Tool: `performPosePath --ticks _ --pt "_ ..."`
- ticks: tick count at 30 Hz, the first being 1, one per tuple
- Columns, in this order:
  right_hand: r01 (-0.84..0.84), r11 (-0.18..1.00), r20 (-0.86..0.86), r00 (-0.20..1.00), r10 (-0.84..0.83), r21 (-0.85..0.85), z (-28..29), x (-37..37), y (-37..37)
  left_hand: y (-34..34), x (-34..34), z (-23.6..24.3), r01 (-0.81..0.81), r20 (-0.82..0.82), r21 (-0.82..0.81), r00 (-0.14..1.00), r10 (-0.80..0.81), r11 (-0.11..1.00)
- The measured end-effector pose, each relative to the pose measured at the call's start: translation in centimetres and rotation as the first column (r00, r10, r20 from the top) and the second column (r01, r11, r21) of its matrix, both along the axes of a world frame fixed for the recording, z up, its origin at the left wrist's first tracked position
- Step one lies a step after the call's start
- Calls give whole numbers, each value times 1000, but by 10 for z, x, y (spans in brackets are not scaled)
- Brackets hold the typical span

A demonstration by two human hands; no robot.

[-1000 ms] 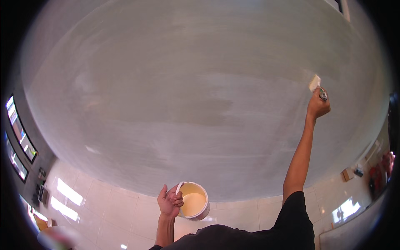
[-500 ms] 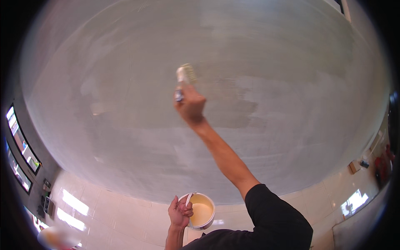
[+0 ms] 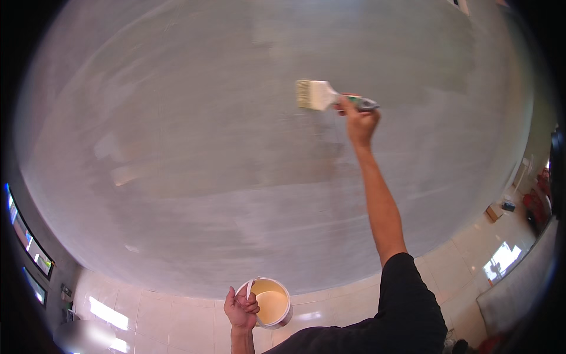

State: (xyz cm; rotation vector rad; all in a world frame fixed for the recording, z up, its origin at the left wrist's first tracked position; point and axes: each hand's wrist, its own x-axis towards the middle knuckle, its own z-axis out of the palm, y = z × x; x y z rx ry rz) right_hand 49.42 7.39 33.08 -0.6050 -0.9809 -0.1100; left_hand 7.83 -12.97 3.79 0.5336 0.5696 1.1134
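Note:
My right hand (image 3: 361, 123) is closed round the handle of a wide flat paintbrush (image 3: 321, 95), its pale bristles pointing left against the grey wall (image 3: 224, 130). Damp-looking darker patches spread over the wall around the brush. Low down near my body, my left hand (image 3: 242, 310) grips the white handle of a small white bucket (image 3: 290, 310). Inside the bucket is a pale yellow liquid (image 3: 272, 301). The bucket hangs beside my fingers, its mouth facing up.
Glossy cream floor tiles (image 3: 177, 318) run along the foot of the wall. At the right stands a small cardboard box (image 3: 494, 212) by the wall, with red items (image 3: 533, 203) beyond it. Dark-framed windows (image 3: 28, 236) are at the far left.
The paintbrush in my right hand has swung to the right across the wall, its bristles turning from upward to leftward. My left hand still holds the bucket; the view has shifted slightly.

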Motion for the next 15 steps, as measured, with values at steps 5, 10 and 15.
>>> performPosePath --ticks 5,10,15 --pt "364 932 -163 919 -359 1 -9 179 -81 2 -5 1 27 23 -12 999 -27 1000" --pt "608 792 -228 765 -602 -49 -20 216 -164 3 -7 11 68 29 2 997 -68 998" --pt "279 956 -232 928 -293 -91 -66 98 -216 -3 -12 29 75 11 29 997 -75 997"
